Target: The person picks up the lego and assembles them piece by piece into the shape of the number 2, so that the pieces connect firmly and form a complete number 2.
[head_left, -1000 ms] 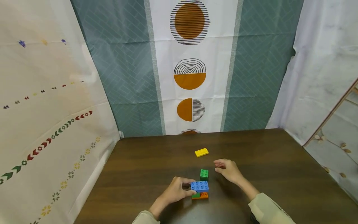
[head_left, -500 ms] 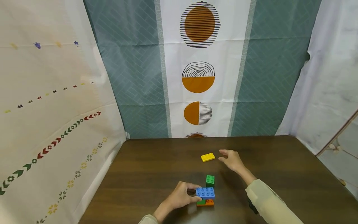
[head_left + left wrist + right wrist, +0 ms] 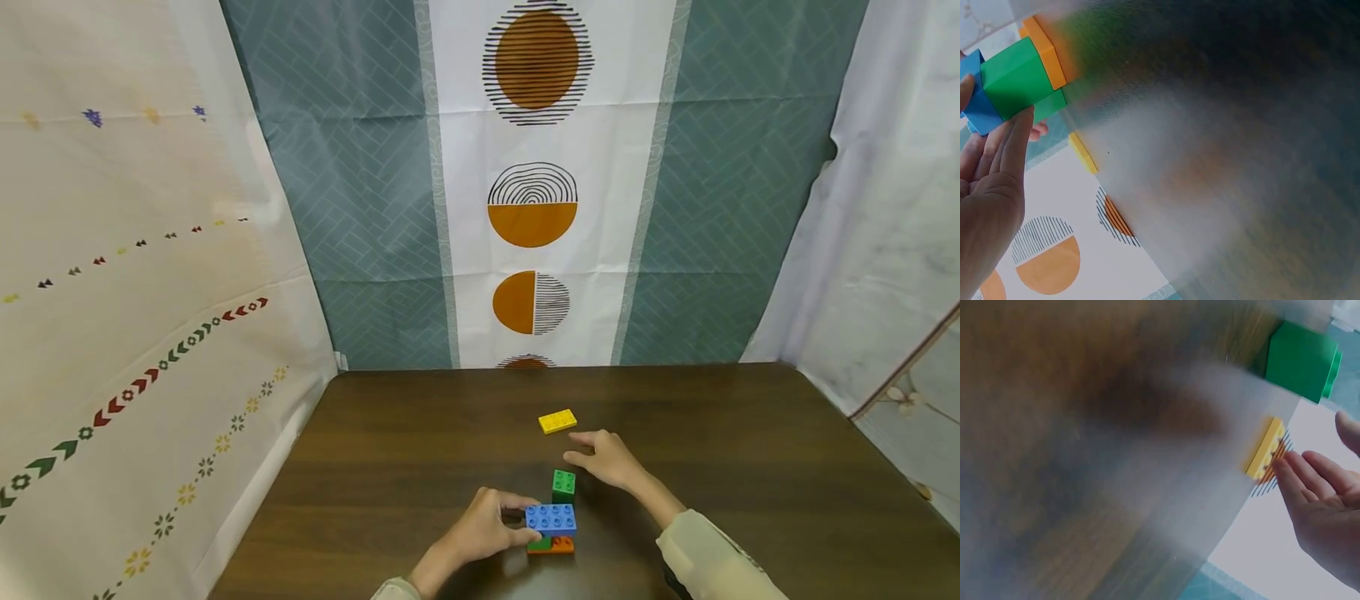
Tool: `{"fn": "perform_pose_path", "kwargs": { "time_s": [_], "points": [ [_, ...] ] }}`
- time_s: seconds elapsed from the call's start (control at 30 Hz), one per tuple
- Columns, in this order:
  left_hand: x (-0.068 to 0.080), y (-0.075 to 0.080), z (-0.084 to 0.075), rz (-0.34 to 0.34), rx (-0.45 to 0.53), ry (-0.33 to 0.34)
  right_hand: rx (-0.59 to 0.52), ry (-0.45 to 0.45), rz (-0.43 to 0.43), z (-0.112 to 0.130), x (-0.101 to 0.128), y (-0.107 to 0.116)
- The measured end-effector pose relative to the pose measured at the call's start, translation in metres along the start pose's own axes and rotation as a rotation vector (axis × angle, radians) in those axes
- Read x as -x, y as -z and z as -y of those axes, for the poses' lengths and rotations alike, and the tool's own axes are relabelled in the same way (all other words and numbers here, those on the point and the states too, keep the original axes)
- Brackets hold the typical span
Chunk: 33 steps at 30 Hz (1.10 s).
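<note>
no readable text, labels or numbers anywhere

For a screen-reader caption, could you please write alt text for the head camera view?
On a dark wooden table, a person's left hand grips a blue brick stacked on green and orange bricks, while the right hand hovers open beside a small green brick. A flat yellow brick lies farther back, before patterned curtains.

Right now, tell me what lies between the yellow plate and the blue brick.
In the head view, the small green cube stands between the yellow plate and the blue brick, with the right hand hovering just above and beside it.
</note>
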State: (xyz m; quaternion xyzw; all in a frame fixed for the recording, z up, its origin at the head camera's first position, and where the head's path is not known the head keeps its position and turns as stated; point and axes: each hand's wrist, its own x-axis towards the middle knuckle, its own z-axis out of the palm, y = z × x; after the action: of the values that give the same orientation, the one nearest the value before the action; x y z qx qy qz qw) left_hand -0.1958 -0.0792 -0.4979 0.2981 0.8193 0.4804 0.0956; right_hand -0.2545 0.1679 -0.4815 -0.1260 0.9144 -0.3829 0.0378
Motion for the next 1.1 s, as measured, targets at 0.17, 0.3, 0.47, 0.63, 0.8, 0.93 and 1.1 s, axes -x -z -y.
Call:
{"fn": "perform_pose_path", "kwargs": {
  "time_s": [0.17, 0.3, 0.47, 0.63, 0.8, 0.93, 1.1],
  "points": [
    [0.000, 0.000, 0.001, -0.003, -0.009, -0.003, -0.003, 0.024, 0.075, 0.002, 0.012, -0.004],
    [0.001, 0.000, 0.000, -0.004, 0.008, 0.001, -0.022, 0.041, 0.117, 0.004, 0.017, -0.006],
    [0.002, 0.001, -0.002, 0.003, 0.026, 0.010, -0.041, 0.056, 0.141, 0.001, 0.021, -0.010],
    [0.001, 0.000, -0.001, 0.011, 0.016, 0.010, -0.045, 0.045, 0.118, -0.001, 0.022, -0.017],
    [0.001, -0.001, 0.001, 0.013, 0.020, 0.016, -0.024, 0.042, 0.101, 0.000, 0.024, -0.021],
    [0.001, -0.001, 0.002, 0.006, 0.017, 0.026, -0.016, 0.051, 0.075, 0.000, 0.024, -0.024],
    [0.001, -0.001, 0.002, 0.003, 0.014, 0.027, -0.019, 0.066, 0.045, -0.002, 0.024, -0.027]
  ]
}}
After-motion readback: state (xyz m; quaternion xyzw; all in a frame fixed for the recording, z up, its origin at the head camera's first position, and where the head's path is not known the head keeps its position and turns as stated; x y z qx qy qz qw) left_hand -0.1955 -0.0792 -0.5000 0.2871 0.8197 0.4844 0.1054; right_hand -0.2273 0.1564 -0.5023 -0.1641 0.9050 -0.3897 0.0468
